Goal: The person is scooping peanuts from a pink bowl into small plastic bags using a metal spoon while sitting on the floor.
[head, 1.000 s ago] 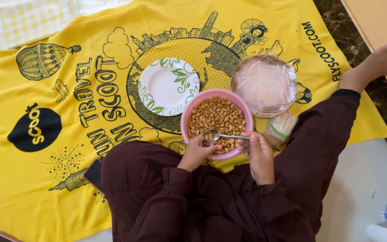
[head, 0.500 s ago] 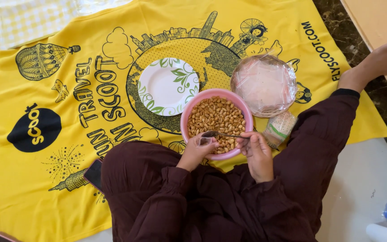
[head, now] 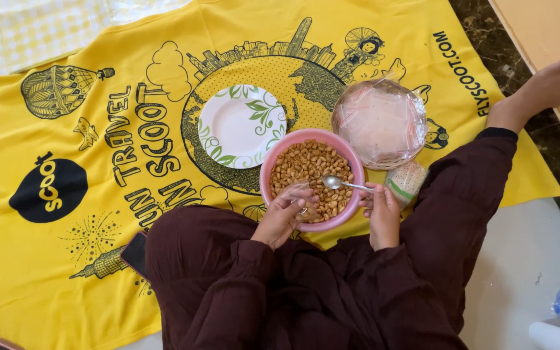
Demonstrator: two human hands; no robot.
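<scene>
While our left hand [head: 282,217] rests on the near rim of the round pink plastic bowl [head: 269,163] of roasted brown peanuts [head: 307,170], its fingers pinch what looks like a small clear plastic bag [head: 298,192] over the nuts. Our right hand [head: 382,212] is closed on the handle of the small metal spoon [head: 343,184], just off the bowl's right rim. The spoon's long axis runs left to right, its scoop pointing toward the left hand, hovering over the peanuts, close beside the bag. So the right hand is the nearer one to the spoon; the two hands sit apart, the bowl directly ahead between them
</scene>
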